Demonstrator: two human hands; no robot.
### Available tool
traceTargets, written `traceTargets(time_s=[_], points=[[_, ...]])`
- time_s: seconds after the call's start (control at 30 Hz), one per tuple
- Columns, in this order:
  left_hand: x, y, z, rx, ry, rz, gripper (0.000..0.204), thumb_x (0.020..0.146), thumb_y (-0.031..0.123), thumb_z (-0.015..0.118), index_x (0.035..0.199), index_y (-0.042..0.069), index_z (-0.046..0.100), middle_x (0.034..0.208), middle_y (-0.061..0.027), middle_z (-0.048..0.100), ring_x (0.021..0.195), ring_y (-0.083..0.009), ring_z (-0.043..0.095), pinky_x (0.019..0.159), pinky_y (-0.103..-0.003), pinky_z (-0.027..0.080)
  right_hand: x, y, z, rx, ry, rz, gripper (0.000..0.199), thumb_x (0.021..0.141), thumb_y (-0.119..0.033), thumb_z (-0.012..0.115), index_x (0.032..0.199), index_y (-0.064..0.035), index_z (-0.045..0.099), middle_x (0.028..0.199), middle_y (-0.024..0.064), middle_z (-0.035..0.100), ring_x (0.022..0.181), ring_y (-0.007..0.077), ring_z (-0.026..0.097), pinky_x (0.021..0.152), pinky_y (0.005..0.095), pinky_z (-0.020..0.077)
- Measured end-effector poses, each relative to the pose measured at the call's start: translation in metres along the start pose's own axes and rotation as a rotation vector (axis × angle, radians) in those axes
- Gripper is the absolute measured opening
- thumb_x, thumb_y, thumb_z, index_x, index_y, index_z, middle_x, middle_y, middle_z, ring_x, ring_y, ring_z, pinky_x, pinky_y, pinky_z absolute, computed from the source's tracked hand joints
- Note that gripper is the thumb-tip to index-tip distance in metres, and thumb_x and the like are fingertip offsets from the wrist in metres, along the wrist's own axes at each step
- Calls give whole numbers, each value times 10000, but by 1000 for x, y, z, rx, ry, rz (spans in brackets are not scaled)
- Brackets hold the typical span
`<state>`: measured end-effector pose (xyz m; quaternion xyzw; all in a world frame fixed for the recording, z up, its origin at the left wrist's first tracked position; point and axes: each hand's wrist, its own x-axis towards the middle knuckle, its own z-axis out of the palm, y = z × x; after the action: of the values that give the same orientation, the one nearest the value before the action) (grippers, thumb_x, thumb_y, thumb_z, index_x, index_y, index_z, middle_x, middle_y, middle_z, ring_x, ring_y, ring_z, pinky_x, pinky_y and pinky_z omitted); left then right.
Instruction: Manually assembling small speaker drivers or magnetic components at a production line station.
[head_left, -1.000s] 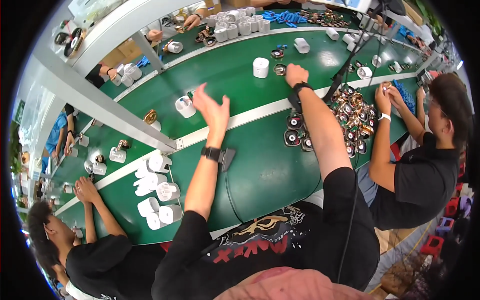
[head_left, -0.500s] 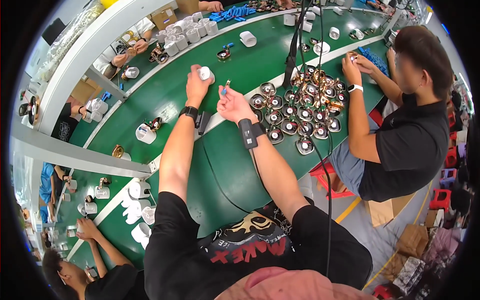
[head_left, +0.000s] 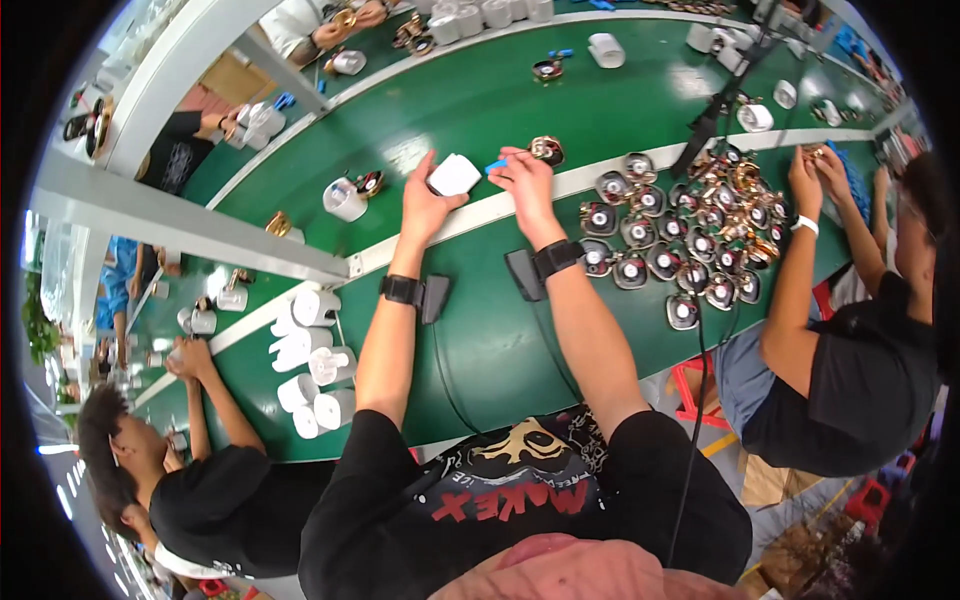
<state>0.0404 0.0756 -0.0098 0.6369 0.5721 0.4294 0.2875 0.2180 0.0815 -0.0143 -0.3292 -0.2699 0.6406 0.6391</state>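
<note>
My left hand (head_left: 426, 210) is closed round the lower side of a white plastic housing (head_left: 455, 175), with the thumb and fingers on either side of it. To its right, my right hand (head_left: 527, 188) pinches a small blue cylinder (head_left: 496, 166) that looks like a battery. A round speaker part with a gold-coloured rim (head_left: 547, 150) shows just beyond the right knuckles; whether this hand touches it is hidden. A small gap separates the blue cylinder from the housing. Both hands are over the far green surface, by the pale rail (head_left: 485, 215).
Many speaker parts (head_left: 665, 260) lie clustered to my right. White housings (head_left: 330, 365) stand at my left. A housing (head_left: 345, 199) with a speaker part beside it sits farther up. Black cables hang on the right. Co-workers sit on both sides; a metal frame (head_left: 250, 245) crosses the left.
The view has swung, so the scene sits farther right. My hands have come nearer each other, the white housing has tilted, and the speaker part now shows beyond my right hand.
</note>
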Motion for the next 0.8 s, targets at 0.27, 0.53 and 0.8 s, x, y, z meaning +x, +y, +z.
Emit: traceTargets(time_s=[0.27,0.53,0.8], points=[[-51,16,-7,-30,173,116,668,631,-36,781,1238,27,510,1135,-139,589,1080,-274,596,946,-356,475,-12,-1,17,-191,-26,-20,244,963,-116,541,1121,59,603,909,79,632,759,139,650,655,255,543],[-63,29,-2,-11,48,95,701,640,21,828,1231,39,451,1186,-153,544,1119,-295,563,945,-382,471,-12,2,2,-383,-76,-94,215,922,-135,638,1045,41,636,833,57,656,614,79,555,513,213,421],[-65,41,-8,146,-44,159,771,720,158,808,1371,36,413,1263,-184,512,1149,-361,513,974,-418,431,-11,4,7,-300,-105,-75,232,920,-124,637,1084,38,620,924,100,687,613,71,537,511,199,401]])
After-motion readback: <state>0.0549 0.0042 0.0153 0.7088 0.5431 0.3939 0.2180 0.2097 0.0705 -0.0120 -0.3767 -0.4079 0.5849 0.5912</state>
